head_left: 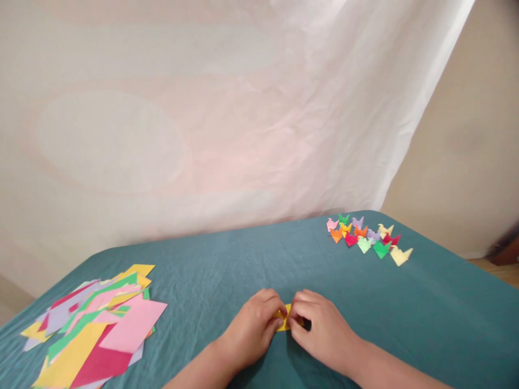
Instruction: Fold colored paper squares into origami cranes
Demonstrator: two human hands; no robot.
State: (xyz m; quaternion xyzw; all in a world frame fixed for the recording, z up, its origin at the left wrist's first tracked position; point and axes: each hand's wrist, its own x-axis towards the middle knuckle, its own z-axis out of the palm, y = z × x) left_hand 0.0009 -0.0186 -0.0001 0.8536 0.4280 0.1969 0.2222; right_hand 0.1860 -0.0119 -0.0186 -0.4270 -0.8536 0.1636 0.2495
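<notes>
My left hand (253,327) and my right hand (320,327) meet at the middle of the teal tablecloth (227,259). Both pinch a small folded yellow paper (284,319) that lies on the cloth between their fingertips. The fingers of each hand are curled and pressed on the paper, which they mostly hide. Only a narrow yellow strip shows.
A loose pile of coloured paper squares (97,329) lies at the near left. A cluster of several small folded paper figures (367,237) in mixed colours sits at the far right of the table. A white sheet (203,119) hangs behind the table.
</notes>
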